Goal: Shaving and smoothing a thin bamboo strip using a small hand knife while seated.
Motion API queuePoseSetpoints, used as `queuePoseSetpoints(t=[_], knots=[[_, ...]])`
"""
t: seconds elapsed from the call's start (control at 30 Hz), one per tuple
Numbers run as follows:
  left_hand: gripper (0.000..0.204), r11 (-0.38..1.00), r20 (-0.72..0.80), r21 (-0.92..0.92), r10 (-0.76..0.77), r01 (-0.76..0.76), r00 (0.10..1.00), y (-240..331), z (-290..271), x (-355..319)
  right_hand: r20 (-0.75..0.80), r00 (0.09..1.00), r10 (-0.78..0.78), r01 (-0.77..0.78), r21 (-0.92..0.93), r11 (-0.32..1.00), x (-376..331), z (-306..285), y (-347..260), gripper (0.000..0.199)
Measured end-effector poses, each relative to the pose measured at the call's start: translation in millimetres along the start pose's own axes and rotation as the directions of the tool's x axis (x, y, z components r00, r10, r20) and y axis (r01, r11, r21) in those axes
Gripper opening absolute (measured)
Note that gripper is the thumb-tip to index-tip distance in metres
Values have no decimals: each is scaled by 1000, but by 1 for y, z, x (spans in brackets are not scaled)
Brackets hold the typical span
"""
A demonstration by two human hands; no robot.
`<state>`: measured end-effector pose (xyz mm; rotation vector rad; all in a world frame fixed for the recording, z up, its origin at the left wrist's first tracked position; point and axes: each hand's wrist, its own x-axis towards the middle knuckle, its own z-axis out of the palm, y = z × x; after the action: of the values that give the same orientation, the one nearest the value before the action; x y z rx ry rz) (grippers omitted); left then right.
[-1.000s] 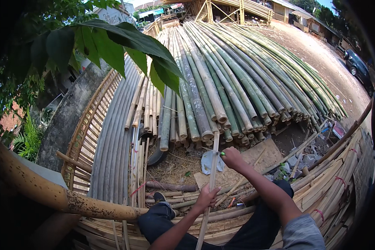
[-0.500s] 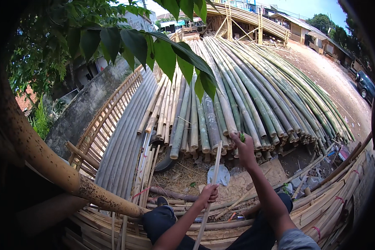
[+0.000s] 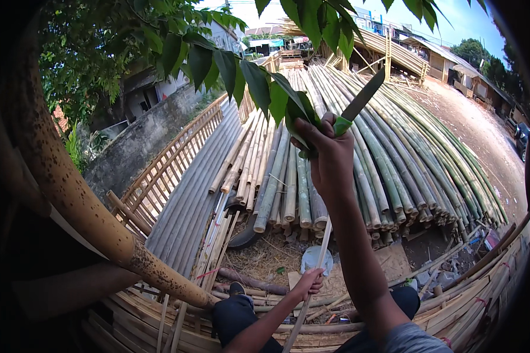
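My left hand (image 3: 310, 283) is closed around a long pale bamboo strip (image 3: 322, 253). The strip slants from between my legs up toward the bamboo pile. My right hand (image 3: 330, 144) is raised high on an outstretched arm, fingers wrapped round a knife (image 3: 365, 97). Its broad grey blade points up and to the right, and a bit of green shows by the grip. Green leaves (image 3: 294, 109) of a hanging branch meet my right fist; whether it also grips a leaf, I cannot make out.
Long bamboo poles (image 3: 371, 153) lie piled ahead. A thick spotted bamboo pole (image 3: 88, 217) bends close along the left, beside grey corrugated sheets (image 3: 188, 182) and a slatted bamboo rack (image 3: 165, 156). Bundled split bamboo (image 3: 477, 300) lies at the right. A dark tyre (image 3: 244, 236) sits below the pile.
My right hand has gone up from near the pole ends to the hanging leaves, bringing the knife blade into view. The left hand keeps the strip, slightly lower. The view has shifted.
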<state>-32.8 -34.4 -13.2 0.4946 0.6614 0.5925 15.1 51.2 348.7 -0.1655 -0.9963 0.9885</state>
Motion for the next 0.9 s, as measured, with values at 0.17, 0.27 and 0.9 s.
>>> queuePoseSetpoints(t=[0.17,0.27,0.9], knots=[[20,1000,-2,2,1,-1,1000,3,2,-5,-67,968,243,-231,152,961,-10,2,42,17],[20,1000,-30,-15,-22,22,999,4,7,-3,-31,956,291,-287,90,954,-19,-6,59,16],[26,987,-64,-21,156,-158,986,15,-32,11,248,860,446,-265,-531,805,-127,181,269,13]])
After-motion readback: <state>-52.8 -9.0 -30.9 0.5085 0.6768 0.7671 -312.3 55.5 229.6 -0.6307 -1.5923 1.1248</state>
